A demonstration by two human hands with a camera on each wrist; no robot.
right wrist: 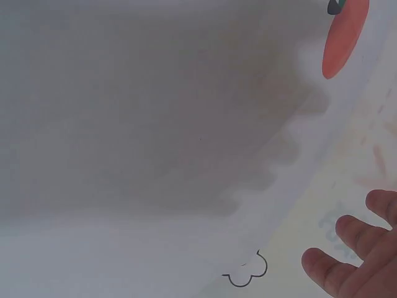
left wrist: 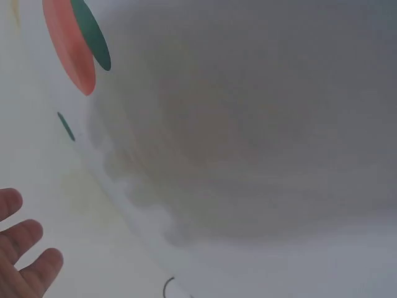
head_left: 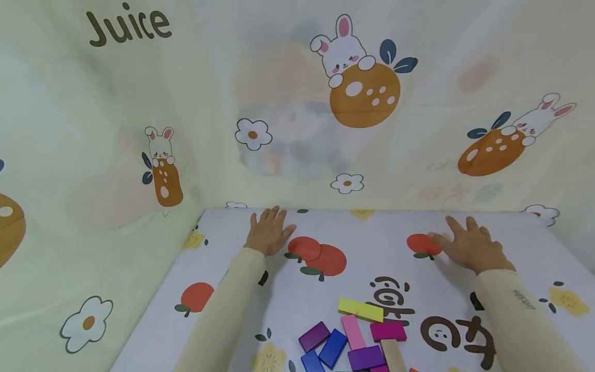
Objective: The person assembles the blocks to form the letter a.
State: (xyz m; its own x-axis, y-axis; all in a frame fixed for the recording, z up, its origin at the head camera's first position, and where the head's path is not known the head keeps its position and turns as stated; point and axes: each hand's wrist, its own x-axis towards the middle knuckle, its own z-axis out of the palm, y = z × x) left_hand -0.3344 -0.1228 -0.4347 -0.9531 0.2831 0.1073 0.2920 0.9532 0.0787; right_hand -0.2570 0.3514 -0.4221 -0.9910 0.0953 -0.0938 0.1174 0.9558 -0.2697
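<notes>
My left hand (head_left: 268,231) reaches toward the back of the table with its fingers spread and nothing in them. In the left wrist view, fingertips (left wrist: 43,267) show at the lower left above a shadow on the white cloth. Over on the right, my right hand (head_left: 474,248) is stretched out too, fingers apart, its thumb beside a printed red fruit. Spread fingers (right wrist: 329,267) appear at the lower right of the right wrist view. Several coloured blocks lie near the front, including a yellow block (head_left: 360,310), a pink block (head_left: 353,332), a blue block (head_left: 332,348) and a purple block (head_left: 366,358).
A printed white cloth (head_left: 372,237) covers the table. Behind it and along the left hangs a pale curtain (head_left: 288,77) with rabbits and flowers. More blocks, including a magenta block (head_left: 388,331) and a tan block (head_left: 393,356), run to the bottom edge.
</notes>
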